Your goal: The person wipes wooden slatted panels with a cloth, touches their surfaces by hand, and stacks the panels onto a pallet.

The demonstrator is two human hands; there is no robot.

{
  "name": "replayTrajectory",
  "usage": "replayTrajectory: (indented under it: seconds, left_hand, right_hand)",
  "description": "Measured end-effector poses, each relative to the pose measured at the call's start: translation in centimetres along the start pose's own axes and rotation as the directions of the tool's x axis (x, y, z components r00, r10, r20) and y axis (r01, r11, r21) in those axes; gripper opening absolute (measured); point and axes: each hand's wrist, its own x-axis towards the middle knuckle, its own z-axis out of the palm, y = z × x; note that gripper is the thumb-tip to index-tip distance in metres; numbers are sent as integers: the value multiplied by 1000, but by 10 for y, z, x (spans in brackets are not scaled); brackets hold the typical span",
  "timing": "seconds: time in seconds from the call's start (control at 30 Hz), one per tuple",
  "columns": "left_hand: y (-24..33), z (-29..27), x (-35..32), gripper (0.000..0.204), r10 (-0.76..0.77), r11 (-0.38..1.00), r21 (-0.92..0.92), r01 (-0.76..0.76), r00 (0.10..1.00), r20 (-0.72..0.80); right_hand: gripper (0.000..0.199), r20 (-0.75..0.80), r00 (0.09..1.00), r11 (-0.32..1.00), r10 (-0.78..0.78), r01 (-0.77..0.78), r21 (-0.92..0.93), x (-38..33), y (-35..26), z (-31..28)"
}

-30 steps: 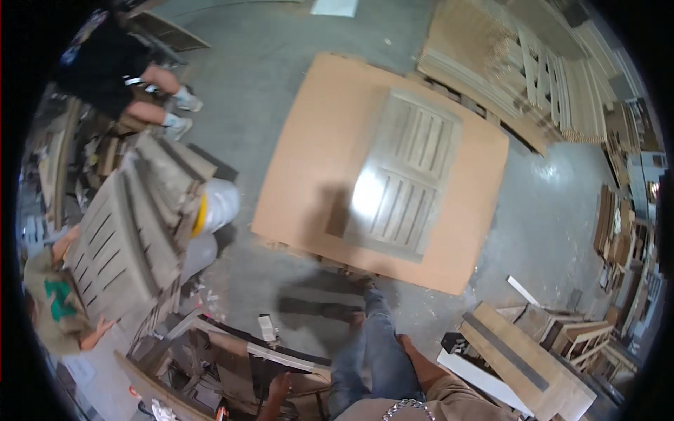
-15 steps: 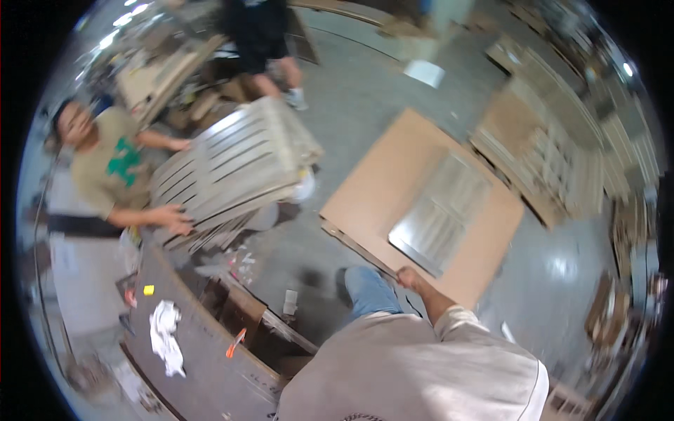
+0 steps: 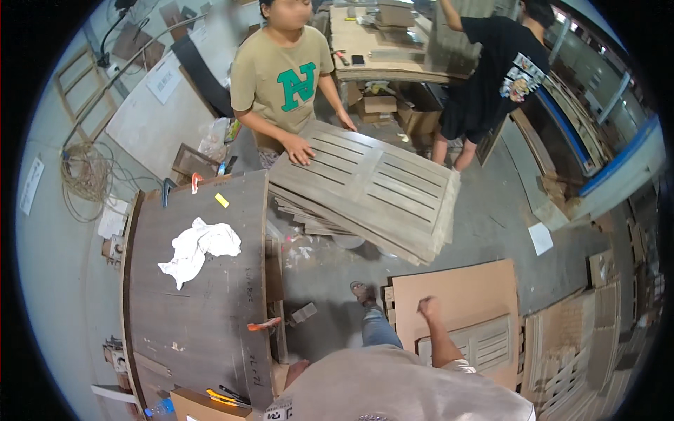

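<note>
My right hand (image 3: 427, 306) hangs over a brown cardboard sheet (image 3: 456, 284), its fingers loosely curled with nothing visible in them. Below it, a slatted grey-brown wooden panel (image 3: 490, 344) lies on that sheet, partly covered by my right forearm. Only a small patch of my left arm (image 3: 297, 370) shows beside my shirt; the hand itself is hidden. Ahead of me, a co-worker rests both hands on a stack of similar slatted panels (image 3: 365, 186).
At left stands a dark worktable (image 3: 196, 309) with a white cloth (image 3: 200, 247), a yellow block (image 3: 222, 200) and an orange-handled tool (image 3: 264, 325). A second person in black (image 3: 502, 77) stands by a far bench. More panels (image 3: 562, 351) are stacked at right.
My view has swung left, bringing the dark worktable and co-worker further into the picture. My right hand has moved from the cardboard's edge to above the sheet.
</note>
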Motion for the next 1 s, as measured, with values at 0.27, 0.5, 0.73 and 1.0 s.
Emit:
replayTrajectory:
  seconds: [0.27,0.5,0.73,1.0]
  left_hand:
    - [131,20,152,35,-215,976,-65,206,961,-174]
    - [299,90,268,46,-146,925,-369,96,983,-110]
    - [372,166,334,75,-258,750,-600,279,958,124]
    - [380,220,332,60,29,462,-872,162,980,197]
  right_hand:
    - [75,-447,894,997,-13,45,62,164,-142,-126]
    - [65,-12,981,972,-192,188,-142,200,-156,-159]
    - [53,16,992,990,125,-126,67,137,-198,-198]
    - [47,-139,989,997,-47,37,-71,73,-131,-247]
